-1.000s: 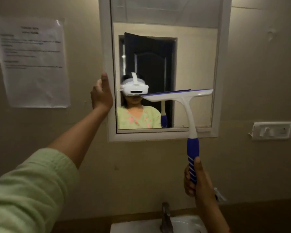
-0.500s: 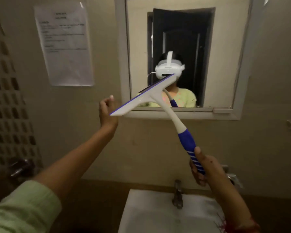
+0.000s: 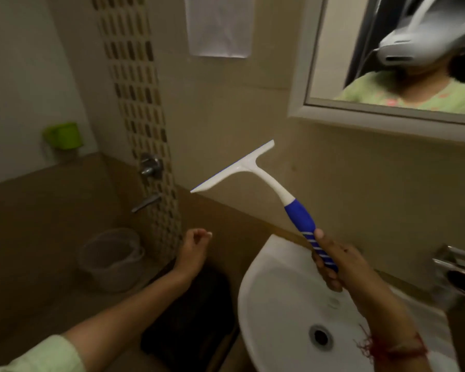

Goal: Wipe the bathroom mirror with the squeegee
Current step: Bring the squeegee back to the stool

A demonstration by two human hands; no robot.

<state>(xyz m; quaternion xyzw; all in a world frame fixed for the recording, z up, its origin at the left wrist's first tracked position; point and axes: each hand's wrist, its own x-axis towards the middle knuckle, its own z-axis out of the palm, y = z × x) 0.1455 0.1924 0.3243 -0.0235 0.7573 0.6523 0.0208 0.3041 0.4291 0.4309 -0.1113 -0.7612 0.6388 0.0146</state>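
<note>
My right hand (image 3: 336, 267) grips the blue striped handle of the squeegee (image 3: 255, 173). Its white blade points up and to the left, in the air below the mirror and apart from the glass. The white-framed mirror (image 3: 304, 63) is at the upper right, partly cut off by the frame edge, and reflects a person in a green top with a white headset. My left hand (image 3: 193, 247) hangs low in the middle with fingers loosely curled, holding nothing and touching nothing.
A white washbasin (image 3: 269, 304) sits under my right hand. A metal holder (image 3: 459, 269) juts from the wall at right. To the left are wall taps (image 3: 151, 167), a pale bucket (image 3: 110, 259) on the floor, a green mug (image 3: 62, 135) and a paper notice (image 3: 220, 25).
The squeegee has come off the mirror and dropped down and left. My left hand has left the mirror frame and lowered. The view has swung down and to the left.
</note>
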